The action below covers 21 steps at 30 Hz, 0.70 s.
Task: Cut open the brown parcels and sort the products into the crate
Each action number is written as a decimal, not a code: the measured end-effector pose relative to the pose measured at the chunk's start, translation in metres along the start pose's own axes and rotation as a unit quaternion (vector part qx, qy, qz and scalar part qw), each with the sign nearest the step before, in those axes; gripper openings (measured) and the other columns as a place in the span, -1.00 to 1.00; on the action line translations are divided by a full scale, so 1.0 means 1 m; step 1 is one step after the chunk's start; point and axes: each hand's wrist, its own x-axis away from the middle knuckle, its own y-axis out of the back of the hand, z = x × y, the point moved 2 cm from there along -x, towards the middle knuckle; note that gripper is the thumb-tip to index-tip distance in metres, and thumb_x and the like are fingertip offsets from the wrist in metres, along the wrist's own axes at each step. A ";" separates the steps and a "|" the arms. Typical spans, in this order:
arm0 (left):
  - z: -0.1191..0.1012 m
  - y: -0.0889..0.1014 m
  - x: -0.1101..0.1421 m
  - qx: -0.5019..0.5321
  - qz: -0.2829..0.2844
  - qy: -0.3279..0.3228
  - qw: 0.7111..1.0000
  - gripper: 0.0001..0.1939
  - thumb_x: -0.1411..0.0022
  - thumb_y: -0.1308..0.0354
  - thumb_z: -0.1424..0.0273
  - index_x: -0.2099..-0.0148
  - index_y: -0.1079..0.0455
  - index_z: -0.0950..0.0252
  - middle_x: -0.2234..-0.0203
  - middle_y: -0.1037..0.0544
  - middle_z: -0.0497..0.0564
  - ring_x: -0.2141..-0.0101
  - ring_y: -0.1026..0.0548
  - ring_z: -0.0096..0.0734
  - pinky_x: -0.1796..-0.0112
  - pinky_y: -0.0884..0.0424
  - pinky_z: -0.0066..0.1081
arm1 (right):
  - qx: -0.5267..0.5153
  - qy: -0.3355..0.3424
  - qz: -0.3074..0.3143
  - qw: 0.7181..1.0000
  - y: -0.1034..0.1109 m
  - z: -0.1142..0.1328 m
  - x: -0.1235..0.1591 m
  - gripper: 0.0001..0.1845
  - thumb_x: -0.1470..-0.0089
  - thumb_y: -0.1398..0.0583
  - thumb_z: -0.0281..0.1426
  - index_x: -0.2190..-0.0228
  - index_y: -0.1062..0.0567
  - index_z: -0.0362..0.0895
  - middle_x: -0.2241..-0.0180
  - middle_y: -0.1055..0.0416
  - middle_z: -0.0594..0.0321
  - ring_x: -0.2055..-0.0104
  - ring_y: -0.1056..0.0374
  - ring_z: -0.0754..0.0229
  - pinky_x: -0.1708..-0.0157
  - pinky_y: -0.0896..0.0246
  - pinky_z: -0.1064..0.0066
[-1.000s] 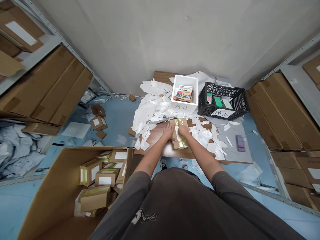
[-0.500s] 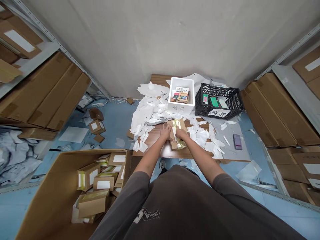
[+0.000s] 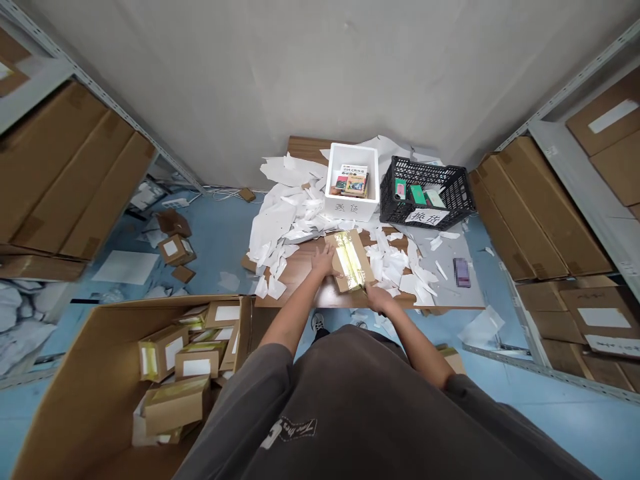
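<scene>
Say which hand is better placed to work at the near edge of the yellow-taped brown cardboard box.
Right, I judge: the right hand is at the box, by its near corner; the left hand, fingers spread, lies along its left side, better suited to steadying.

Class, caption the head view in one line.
Left hand steadying a taped parcel, right hand at its near edge.

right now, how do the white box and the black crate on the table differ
The white box has solid walls, while the black crate has openwork ones. The white box is narrower from side to side; the black crate is wider. The white box bears dark writing directly on its front, whereas the black crate's is on a white label. Both are open-topped and stand on the table with things inside.
</scene>
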 end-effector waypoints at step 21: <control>-0.051 -0.024 0.036 -0.067 0.002 -0.137 0.988 0.14 0.01 -0.55 0.10 -0.55 -0.14 -0.01 -0.51 -0.17 0.15 -0.49 -0.08 0.24 -0.44 -0.10 0.05 | -0.079 -0.045 -0.158 0.983 0.047 -0.015 -0.137 0.28 -0.03 -0.53 -0.09 -0.51 0.01 -0.13 -0.06 -0.62 -0.11 -0.14 -0.56 -0.15 -0.02 -0.36 0.27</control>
